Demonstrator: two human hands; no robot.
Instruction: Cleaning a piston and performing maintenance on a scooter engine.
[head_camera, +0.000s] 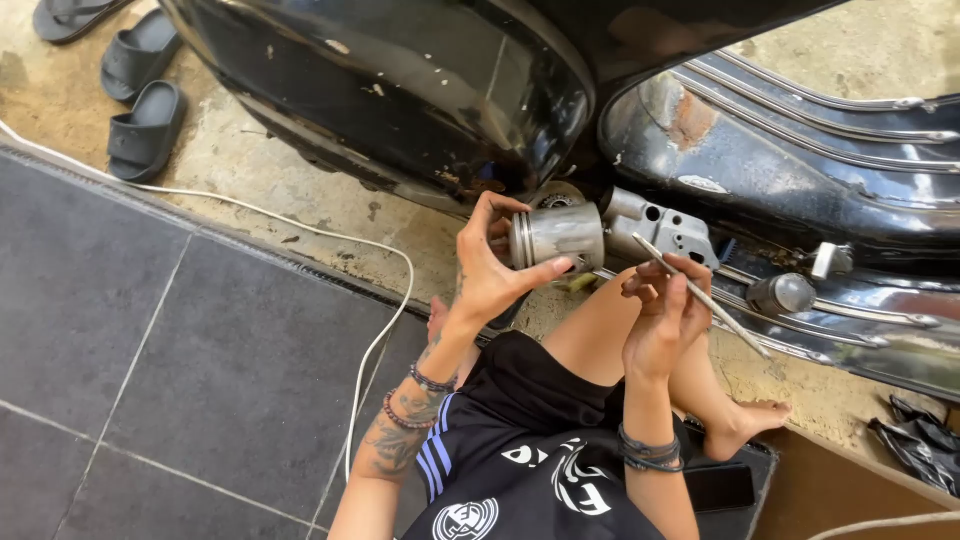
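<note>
Nearest the lens: the person's lap in black shorts (520, 440) with a white crest and blue side stripes, both forearms rising from it, beaded bracelets (415, 400) on the tattooed left wrist and dark bands (650, 450) on the right.

Left hand (490, 270) — fingers spread partly open and curled around a grey metal piston (558, 236), thumb under its lower edge, fingertips over its top. The piston lies on its side, ringed end toward the palm, just beside the engine casing (660, 228) of a black scooter (420, 90).

Right hand (665, 310) — loosely closed on a thin metal rod (700, 295), pinched near its upper end between the fingertips; the rod slants down and to the right, past the bare knee. Its tip end lies in front of the scooter's chrome-trimmed floorboard (840, 320).

Surroundings: the person sits on the ground with one bare foot (745, 425) on the concrete. A white cable (385, 320) curves across dark floor tiles (150, 330) on the left. Three dark sandals (140, 90) lie at the upper left, well apart from the hands. A black phone (720, 487) rests by the right hip, and a crumpled black bag (920, 440) lies at the far right.
</note>
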